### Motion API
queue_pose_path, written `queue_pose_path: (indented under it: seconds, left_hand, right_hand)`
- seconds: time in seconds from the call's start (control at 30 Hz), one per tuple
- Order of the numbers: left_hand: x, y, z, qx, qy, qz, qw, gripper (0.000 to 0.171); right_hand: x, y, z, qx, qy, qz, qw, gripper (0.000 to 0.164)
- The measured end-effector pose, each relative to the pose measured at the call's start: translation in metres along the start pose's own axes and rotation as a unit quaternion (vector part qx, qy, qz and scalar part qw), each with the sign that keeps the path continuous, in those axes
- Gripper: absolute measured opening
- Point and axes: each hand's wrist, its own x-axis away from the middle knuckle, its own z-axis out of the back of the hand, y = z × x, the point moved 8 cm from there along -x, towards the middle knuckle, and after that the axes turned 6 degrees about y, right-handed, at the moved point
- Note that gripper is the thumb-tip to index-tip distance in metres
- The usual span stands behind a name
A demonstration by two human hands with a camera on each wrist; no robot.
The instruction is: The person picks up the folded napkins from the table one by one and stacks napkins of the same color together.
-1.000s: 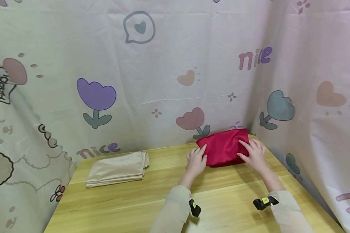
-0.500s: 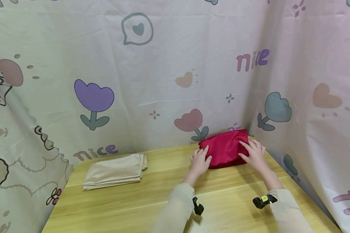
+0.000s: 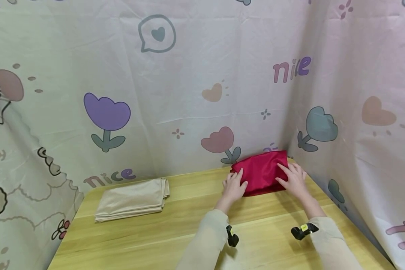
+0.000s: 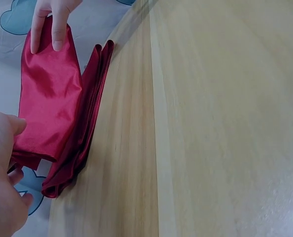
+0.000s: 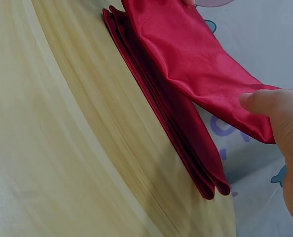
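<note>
A shiny red cloth [image 3: 261,173], folded in layers, lies at the back right corner of the table. My left hand [image 3: 234,186] holds its left end; in the left wrist view the thumb lies at the edge and other fingers curl below. My right hand [image 3: 295,180] grips the other end, the thumb pressing on top in the right wrist view while the remaining fingers are mostly hidden. Between the hands the upper layer [image 5: 201,64] is raised off the lower folded layers [image 5: 171,118], which rest on the wood.
A folded beige cloth [image 3: 133,198] lies at the back left of the wooden table [image 3: 148,240]. Printed curtains [image 3: 175,93] hang right behind the table and along both sides. Each wrist carries a small black camera.
My left hand has shifted slightly to the right, bringing the left end of the red cloth with it. The right hand stays nearly in place. The head view has turned a little.
</note>
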Motion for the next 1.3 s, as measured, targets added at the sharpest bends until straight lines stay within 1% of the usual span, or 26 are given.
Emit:
queue_pose_path:
  seconds: [0.1,0.3,0.47,0.57,0.77,0.87,1.03,1.13,1.2,1.3]
  left_hand:
    - [-0.001,0.0,-0.003,0.001,-0.003,0.003,1.0,0.061]
    - [-0.004,-0.003,-0.006,-0.005,-0.006,0.005,1.0,0.063]
    - [-0.006,-0.006,-0.01,-0.008,-0.021,0.005,0.9997,0.066]
    - [-0.007,-0.008,-0.013,-0.02,-0.028,0.006,0.9994,0.068]
    - [-0.008,-0.009,-0.016,-0.051,-0.029,0.007,0.9983,0.07]
    - [-0.009,-0.01,-0.017,-0.064,-0.021,0.007,0.9977,0.07]
    - [-0.011,-0.01,-0.016,-0.086,0.006,0.013,0.9962,0.07]
    - [-0.01,-0.009,-0.014,-0.079,0.013,0.021,0.9965,0.069]
    - [-0.009,-0.009,-0.014,-0.068,0.009,0.027,0.9972,0.069]
    - [-0.006,-0.01,-0.018,-0.049,-0.01,0.034,0.9982,0.07]
  right_hand:
    - [0.0,0.003,-0.004,-0.005,-0.014,-0.016,1.0,0.059]
    - [0.0,0.008,-0.013,0.004,-0.056,-0.042,0.998,0.059]
    - [0.0,0.013,-0.019,0.011,-0.079,-0.058,0.995,0.059]
    - [0.002,0.016,-0.021,0.006,-0.08,-0.064,0.995,0.059]
    - [0.005,0.018,-0.021,0.003,-0.062,-0.059,0.996,0.058]
    - [0.006,0.02,-0.022,0.004,-0.063,-0.06,0.996,0.059]
    - [0.005,0.021,-0.025,0.003,-0.067,-0.063,0.996,0.061]
    - [0.004,0.023,-0.028,0.002,-0.072,-0.069,0.995,0.061]
    - [0.005,0.025,-0.03,0.0,-0.078,-0.075,0.994,0.061]
    - [0.007,0.029,-0.033,0.002,-0.089,-0.084,0.992,0.061]
